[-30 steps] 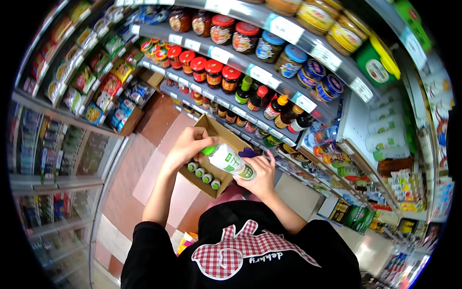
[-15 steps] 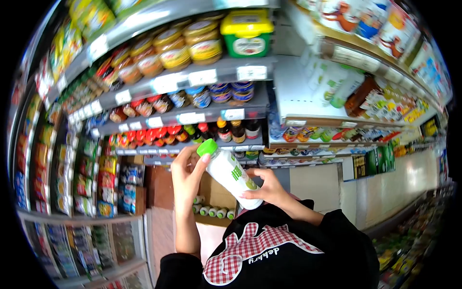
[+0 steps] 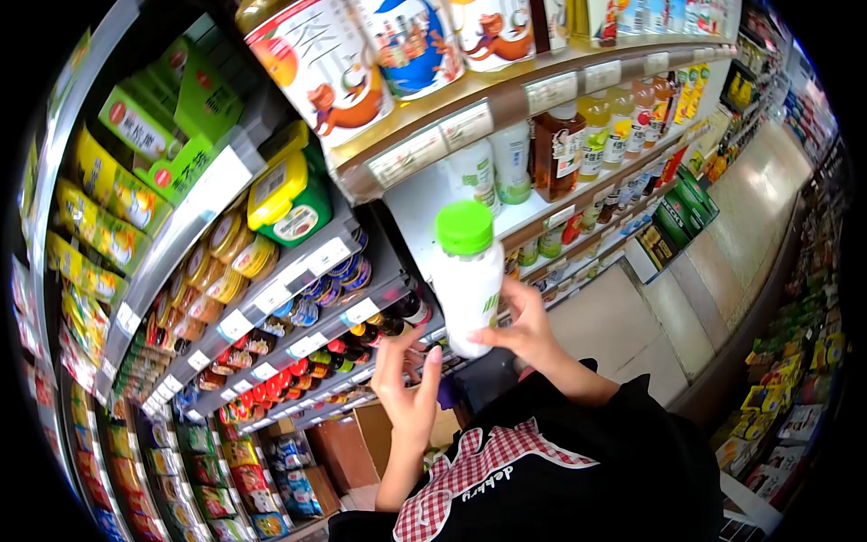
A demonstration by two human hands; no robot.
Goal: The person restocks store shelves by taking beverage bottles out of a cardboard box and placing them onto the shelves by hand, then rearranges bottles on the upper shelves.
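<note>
My right hand (image 3: 528,330) grips the lower part of a white plastic bottle (image 3: 470,294) with a bright green cap and green print. The bottle stands nearly upright in front of a white shelf (image 3: 415,212). Just below and left of it is my left hand (image 3: 406,384), its thumb and fingers apart, holding nothing. Similar pale bottles stand on that shelf behind the cap, among them one with a green base (image 3: 512,167). Beside them is a dark brown drink bottle (image 3: 558,149).
Large printed bottles (image 3: 411,45) line the shelf above. At left, shelves hold jars (image 3: 217,280), a green tub with a yellow lid (image 3: 289,203) and yellow packets (image 3: 113,185). A cardboard box (image 3: 375,434) lies low beneath my left hand. Green cartons (image 3: 686,203) stand by the tiled aisle (image 3: 722,271).
My view has swung right towards the drinks shelf. The bottle has gone from tilted between both hands to nearly upright in my right hand; my left hand has let go of its cap.
</note>
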